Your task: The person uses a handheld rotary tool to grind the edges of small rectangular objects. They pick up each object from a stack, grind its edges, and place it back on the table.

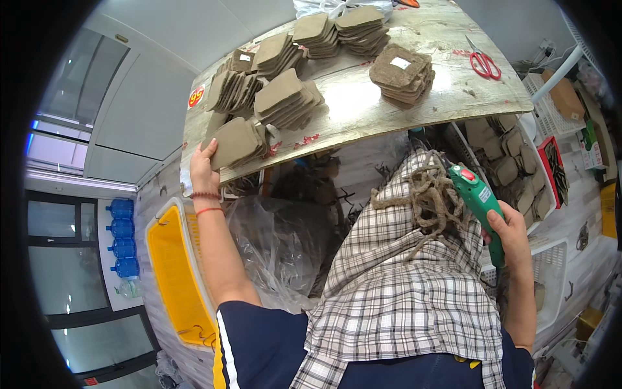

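Observation:
At the table's near left corner, my left hand (204, 170) grips the edge of a stack of grey-brown felt pads (234, 144), thumb on top. Its other fingers are partly hidden by the pads. My right hand (512, 233) is wrapped round green electric scissors (476, 194) with a red button, held over my lap. Their tip is close to a tangle of felt offcut strips (431, 198) lying on my checked apron (402, 292). More pad stacks (285, 97) stand on the table, one darker stack (403, 74) with a white label on top.
Red-handled scissors (484, 63) lie on the table (350, 97) at the right. A yellow basket (175, 272) stands below left, beside a clear plastic bag (272, 240). On the right are a white crate (544, 175) of pads and a red box (552, 172).

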Tool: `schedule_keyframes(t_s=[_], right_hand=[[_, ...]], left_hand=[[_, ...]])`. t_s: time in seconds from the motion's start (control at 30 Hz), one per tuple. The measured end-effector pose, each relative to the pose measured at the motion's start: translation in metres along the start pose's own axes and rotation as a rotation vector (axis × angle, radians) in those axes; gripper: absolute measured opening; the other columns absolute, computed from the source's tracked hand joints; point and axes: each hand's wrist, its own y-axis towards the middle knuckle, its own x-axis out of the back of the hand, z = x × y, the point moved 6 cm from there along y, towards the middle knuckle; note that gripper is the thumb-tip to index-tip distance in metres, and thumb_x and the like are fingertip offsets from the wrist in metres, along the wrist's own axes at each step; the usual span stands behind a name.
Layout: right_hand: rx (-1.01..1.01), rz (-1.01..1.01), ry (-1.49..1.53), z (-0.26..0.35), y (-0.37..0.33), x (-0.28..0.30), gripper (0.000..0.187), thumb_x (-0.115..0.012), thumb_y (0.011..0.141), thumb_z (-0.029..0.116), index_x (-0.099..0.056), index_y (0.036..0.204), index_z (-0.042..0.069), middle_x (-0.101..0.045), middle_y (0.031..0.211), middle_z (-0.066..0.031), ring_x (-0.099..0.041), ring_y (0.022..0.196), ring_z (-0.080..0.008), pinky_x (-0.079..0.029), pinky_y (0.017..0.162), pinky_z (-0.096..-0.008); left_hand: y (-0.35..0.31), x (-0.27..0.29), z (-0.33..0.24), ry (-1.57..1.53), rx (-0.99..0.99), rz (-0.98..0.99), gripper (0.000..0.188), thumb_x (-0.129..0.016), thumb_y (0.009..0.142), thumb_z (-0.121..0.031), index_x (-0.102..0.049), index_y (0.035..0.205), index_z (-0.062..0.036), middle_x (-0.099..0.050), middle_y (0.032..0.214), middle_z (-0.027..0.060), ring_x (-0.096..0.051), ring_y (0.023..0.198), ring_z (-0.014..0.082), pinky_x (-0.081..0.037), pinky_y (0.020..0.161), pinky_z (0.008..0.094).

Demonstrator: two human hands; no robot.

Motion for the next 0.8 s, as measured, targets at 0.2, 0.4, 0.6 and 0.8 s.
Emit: schedule_keyframes(t_s=[0.2, 0.4, 0.6, 0.8], right_hand=[[-0.025, -0.101, -0.002, -0.013, -0.009, 0.012, 0.039, -0.063, 0.091, 0.039, -0.059, 0.096, 0.001, -0.056, 0.070, -0.0023, -0.052, 0.057, -0.0070, -0.042, 0.052, -0.0216], [-0.022, -0.220, -0.011, -0.022, -0.015, 0.027, 0.040, -0.063, 0.091, 0.040, -0.059, 0.098, 0.001, -0.058, 0.070, -0.0028, -0.053, 0.058, -0.0074, -0.043, 0.053, -0.0221], [0.008, -0.290, -0.033, -0.022, -0.021, 0.029, 0.037, -0.064, 0.091, 0.037, -0.060, 0.096, 0.001, -0.058, 0.068, -0.0029, -0.053, 0.057, -0.0076, -0.043, 0.054, -0.0231], [-0.005, -0.306, -0.010, -0.026, -0.029, 0.037, 0.035, -0.063, 0.091, 0.035, -0.059, 0.097, 0.000, -0.058, 0.068, -0.0025, -0.053, 0.058, -0.0073, -0.043, 0.054, -0.0233]], left_hand=[[0.056, 0.001, 0.007, 1.354, -0.328, -0.496, 0.052, -0.074, 0.077, -0.017, -0.053, 0.122, -0.0044, -0.057, 0.116, 0.0160, -0.055, 0.110, 0.0318, -0.042, 0.094, 0.0400], [-0.071, -0.249, -0.027, 0.969, -1.172, -0.089, 0.024, -0.071, 0.077, -0.013, -0.066, 0.100, -0.0090, -0.062, 0.106, 0.0077, -0.055, 0.107, 0.0256, -0.039, 0.093, 0.0405], [-0.063, -0.408, 0.053, 1.151, -0.796, 0.282, 0.072, -0.070, 0.077, -0.048, -0.052, 0.130, -0.0031, -0.049, 0.132, 0.0249, -0.045, 0.125, 0.0370, -0.035, 0.104, 0.0428], [-0.056, -0.422, 0.066, 1.190, -0.661, 0.384, 0.063, -0.057, 0.075, -0.026, -0.047, 0.133, -0.0019, -0.045, 0.132, 0.0267, -0.046, 0.119, 0.0425, -0.039, 0.099, 0.0502]])
